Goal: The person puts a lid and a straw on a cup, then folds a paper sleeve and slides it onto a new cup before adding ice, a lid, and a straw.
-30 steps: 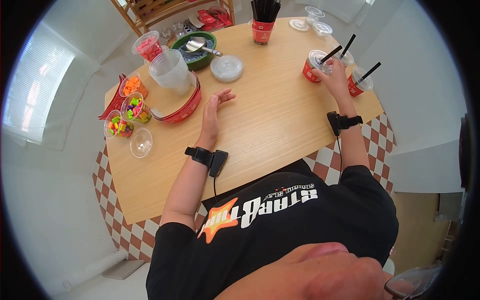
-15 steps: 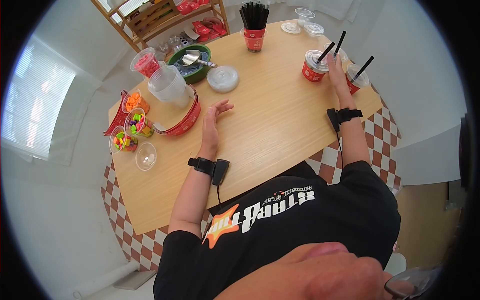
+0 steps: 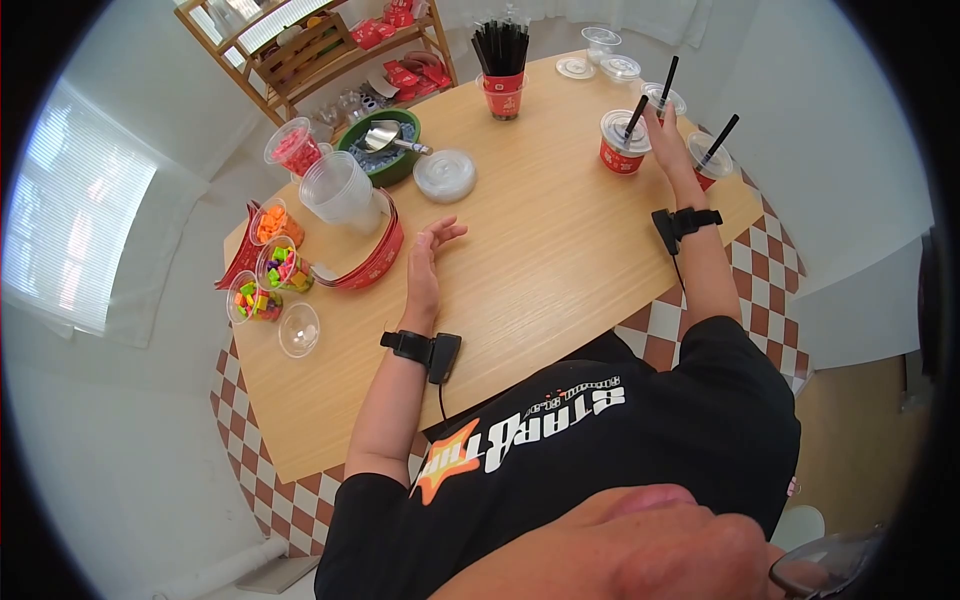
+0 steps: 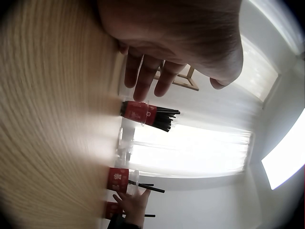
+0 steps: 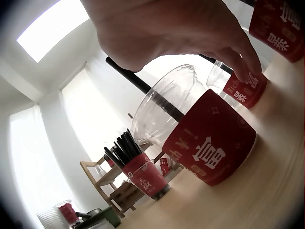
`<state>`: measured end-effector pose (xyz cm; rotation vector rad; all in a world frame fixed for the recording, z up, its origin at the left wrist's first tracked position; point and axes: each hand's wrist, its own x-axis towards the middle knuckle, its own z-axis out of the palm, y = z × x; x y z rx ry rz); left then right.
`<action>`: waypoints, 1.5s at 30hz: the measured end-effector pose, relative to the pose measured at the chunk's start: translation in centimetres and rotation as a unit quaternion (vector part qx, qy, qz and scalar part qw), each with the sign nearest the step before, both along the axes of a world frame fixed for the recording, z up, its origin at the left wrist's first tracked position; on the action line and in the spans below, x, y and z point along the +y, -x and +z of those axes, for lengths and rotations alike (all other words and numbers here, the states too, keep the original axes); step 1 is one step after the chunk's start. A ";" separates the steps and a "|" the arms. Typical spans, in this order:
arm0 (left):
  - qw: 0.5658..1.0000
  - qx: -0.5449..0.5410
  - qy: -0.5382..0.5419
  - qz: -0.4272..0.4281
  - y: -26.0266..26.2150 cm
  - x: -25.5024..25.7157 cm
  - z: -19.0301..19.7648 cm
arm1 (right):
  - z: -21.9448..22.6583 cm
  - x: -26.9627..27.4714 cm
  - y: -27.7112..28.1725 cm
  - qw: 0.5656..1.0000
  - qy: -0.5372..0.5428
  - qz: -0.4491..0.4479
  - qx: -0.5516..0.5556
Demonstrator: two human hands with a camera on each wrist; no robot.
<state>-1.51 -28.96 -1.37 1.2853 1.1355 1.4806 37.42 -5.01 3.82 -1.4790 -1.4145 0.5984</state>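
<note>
My left hand [image 3: 425, 270] rests on its side on the table, fingers loosely spread and holding nothing. My right hand [image 3: 672, 155] reaches in among three clear lidded cups with red sleeves and black straws. Its fingers extend past the nearest cup [image 3: 622, 160], and in the right wrist view the fingertips are right at the red sleeve of the far cup [image 5: 248, 90]. The right-hand cup [image 3: 706, 182] stands beside the wrist, partly covered by it. In the right wrist view the thumb side overlaps the near cup's straw [image 5: 143, 86].
A cup of black straws [image 3: 502, 95] stands at the back. Clear lids [image 3: 620, 68] lie at the far right. Leftward are a lid stack [image 3: 445, 176], a green bowl [image 3: 400, 172] with a scoop, nested clear cups [image 3: 340, 190], red sleeves [image 3: 375, 262] and cups of coloured pieces [image 3: 285, 268].
My right hand has left the lid and straw of the nearest cup, its fingers straightening and sliding between the cups toward the far one. The left hand stays put; the head view has shifted.
</note>
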 end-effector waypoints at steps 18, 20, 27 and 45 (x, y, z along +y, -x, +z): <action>1.000 0.008 0.001 -0.004 -0.1 0.0 0.0 | -0.2 -1.6 -0.1 0.962 -0.033 0.039 -0.268; 1.000 0.002 0.001 0.005 -0.1 0.0 0.0 | -1.7 -0.5 -0.5 0.950 -0.088 0.026 -0.297; 1.000 0.008 0.008 -0.002 -0.1 0.0 0.2 | -1.8 0.0 -0.1 0.955 -0.070 0.026 -0.287; 1.000 0.010 -0.005 0.001 -0.2 0.0 0.3 | 1.5 0.7 4.5 0.934 -0.108 0.067 -0.335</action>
